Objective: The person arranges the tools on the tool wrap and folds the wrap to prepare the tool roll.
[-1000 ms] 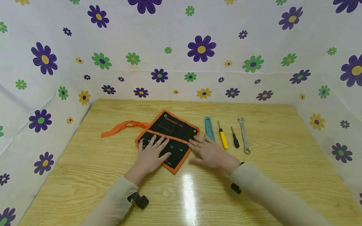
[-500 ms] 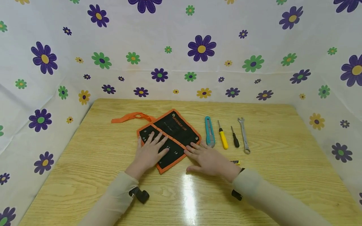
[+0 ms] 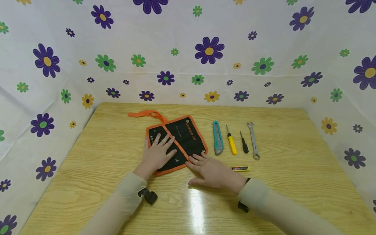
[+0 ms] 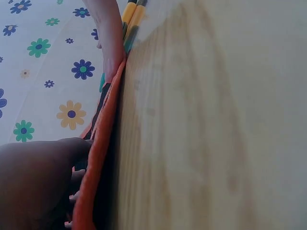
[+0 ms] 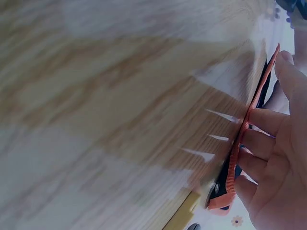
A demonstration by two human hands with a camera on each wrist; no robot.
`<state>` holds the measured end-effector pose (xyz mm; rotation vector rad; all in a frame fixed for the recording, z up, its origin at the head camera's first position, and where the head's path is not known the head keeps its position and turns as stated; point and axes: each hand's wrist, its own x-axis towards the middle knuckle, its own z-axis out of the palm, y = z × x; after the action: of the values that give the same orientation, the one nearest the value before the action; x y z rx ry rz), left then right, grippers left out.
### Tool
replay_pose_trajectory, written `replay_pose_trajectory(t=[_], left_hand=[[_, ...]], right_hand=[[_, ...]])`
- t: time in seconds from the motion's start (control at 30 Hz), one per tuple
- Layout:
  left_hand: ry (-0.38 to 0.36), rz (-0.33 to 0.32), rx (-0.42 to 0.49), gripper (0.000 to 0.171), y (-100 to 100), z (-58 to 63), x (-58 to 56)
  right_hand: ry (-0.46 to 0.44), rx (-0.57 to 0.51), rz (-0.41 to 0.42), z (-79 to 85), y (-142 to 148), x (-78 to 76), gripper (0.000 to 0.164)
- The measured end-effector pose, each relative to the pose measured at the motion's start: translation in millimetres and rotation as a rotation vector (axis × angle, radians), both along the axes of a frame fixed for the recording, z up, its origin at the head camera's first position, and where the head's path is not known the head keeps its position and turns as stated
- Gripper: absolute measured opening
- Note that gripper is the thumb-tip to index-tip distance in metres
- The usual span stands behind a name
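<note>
A black tool pouch point(image 3: 188, 133) with orange trim and printed size numbers lies unfolded on the table, turned at an angle. My left hand point(image 3: 155, 155) rests with spread fingers on its numbered pocket side. With fairly straight fingers, my right hand point(image 3: 211, 171) touches the pouch's near right edge, its thumb apart on the table side. In the left wrist view the orange trim point(image 4: 98, 158) runs beside my left fingers. The right wrist view shows my right fingers point(image 5: 259, 143) against the orange border point(image 5: 233, 167). Part of the pockets is hidden under my left hand.
Right of the pouch lie a teal utility knife point(image 3: 217, 137), a yellow-handled screwdriver point(image 3: 231, 143), a small black-handled screwdriver point(image 3: 244, 145) and a combination wrench point(image 3: 253, 140). A yellow labelled strip point(image 3: 239, 168) is partly behind my right hand. An orange strap point(image 3: 144, 113) trails far left.
The pouch has turned clockwise under my hands, and its strap has swung away and to the right. My right hand has shifted slightly nearer and left, uncovering the utility knife and the yellow strip.
</note>
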<state>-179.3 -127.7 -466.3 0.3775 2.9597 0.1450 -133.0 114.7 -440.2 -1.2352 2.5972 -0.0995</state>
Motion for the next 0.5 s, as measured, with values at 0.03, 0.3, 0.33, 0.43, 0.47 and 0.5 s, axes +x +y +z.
replay_pose_trajectory(t=[0.03, 0.3, 0.33, 0.43, 0.47, 0.5], left_hand=[[-0.002, 0.001, -0.006, 0.064, 0.7, 0.4, -1.3], [-0.017, -0.022, -0.043, 0.063, 3.9, 0.7, -14.2], [-0.019, -0.026, -0.044, 0.063, 4.1, 1.1, -15.8], [-0.022, -0.038, -0.042, 0.062, 4.4, 3.5, -19.5], [-0.026, -0.042, -0.04, 0.062, 4.5, 4.4, -20.4], [-0.029, -0.046, -0.047, 0.062, 4.5, 4.9, -21.2]], right_hand=[[-0.007, -0.003, -0.003, -0.1, -1.3, 0.9, 0.077], [-0.072, -0.05, -0.023, 2.0, -11.1, 7.1, 0.079], [-0.073, -0.054, -0.021, 2.5, -11.7, 7.5, 0.079], [-0.079, -0.062, -0.017, 3.8, -13.2, 8.2, 0.078], [-0.074, -0.061, -0.013, 3.8, -13.4, 8.3, 0.078], [-0.071, -0.062, -0.01, 3.9, -13.6, 8.5, 0.078]])
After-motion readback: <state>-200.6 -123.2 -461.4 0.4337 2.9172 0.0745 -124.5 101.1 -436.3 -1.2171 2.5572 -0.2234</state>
